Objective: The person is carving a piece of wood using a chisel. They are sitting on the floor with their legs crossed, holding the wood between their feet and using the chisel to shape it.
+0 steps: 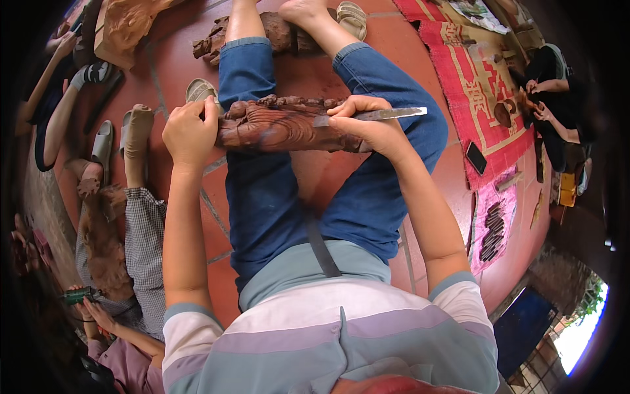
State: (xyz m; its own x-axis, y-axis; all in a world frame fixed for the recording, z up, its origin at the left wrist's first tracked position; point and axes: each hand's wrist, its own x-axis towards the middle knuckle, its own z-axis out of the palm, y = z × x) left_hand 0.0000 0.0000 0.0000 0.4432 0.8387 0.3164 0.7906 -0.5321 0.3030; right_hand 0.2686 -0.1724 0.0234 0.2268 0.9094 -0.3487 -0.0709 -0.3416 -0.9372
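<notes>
A reddish-brown wood carving (pixel 282 128) with draped folds and small raised shapes along its far edge lies across my thighs. My left hand (pixel 190 131) is closed around its left end. In my right hand (pixel 374 125) is a flat, narrow metal carving blade (pixel 400 113), dark along the middle and bright at its right tip. Its left end rests at or just over the carving's surface; I cannot tell whether it touches. My right fingers wrap the blade above the carving's right end, part of which they hide.
Another dark carved log (pixel 282 33) lies beyond my knees on the red tiles. To the right are a red patterned mat (pixel 453 85), a phone (pixel 476 158) and a pink cloth (pixel 482 243) holding several dark tools. People sit on both sides, one at left with a wood piece (pixel 105 243).
</notes>
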